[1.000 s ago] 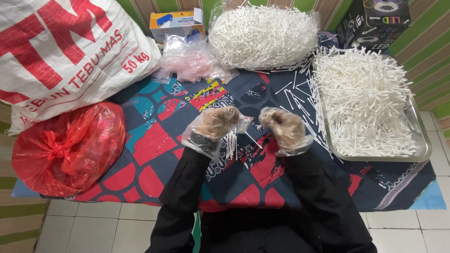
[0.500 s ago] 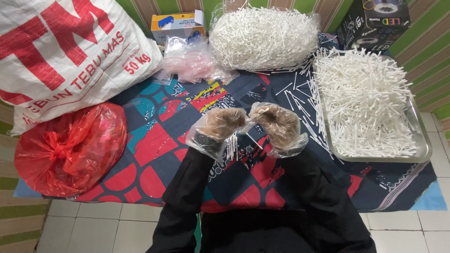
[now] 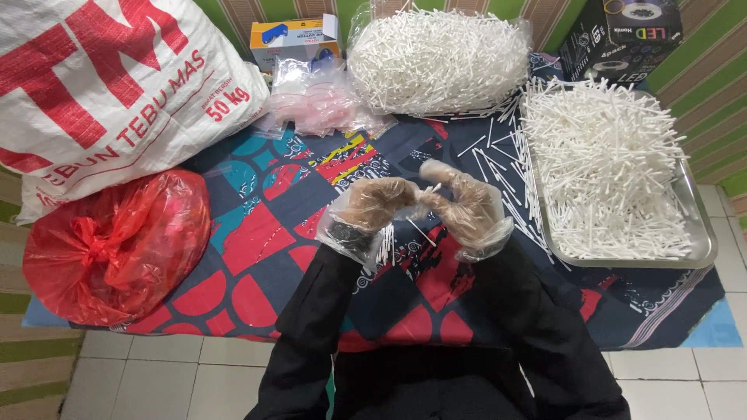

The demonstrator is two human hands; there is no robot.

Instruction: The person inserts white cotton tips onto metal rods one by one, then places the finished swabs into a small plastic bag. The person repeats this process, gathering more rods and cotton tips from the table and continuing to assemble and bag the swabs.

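floor: white square tiles point(image 3: 194, 381), grey grout, showing along the near edge
cover: patterned cloth point(image 3: 257, 233) spread flat, dark blue with red, teal and yellow shapes; light blue corner at lower right
walls: green and brown striped surface point(image 3: 700, 74) at right and along the top
light: even, bright, soft shadows only

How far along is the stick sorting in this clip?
Done: not visible; no finished batch can be told apart. In hand: the left hand grips a small bundle of white sticks, and the right hand meets it at the fingertips. Left: a heaped metal tray, a full clear bag and loose sticks on the cloth.
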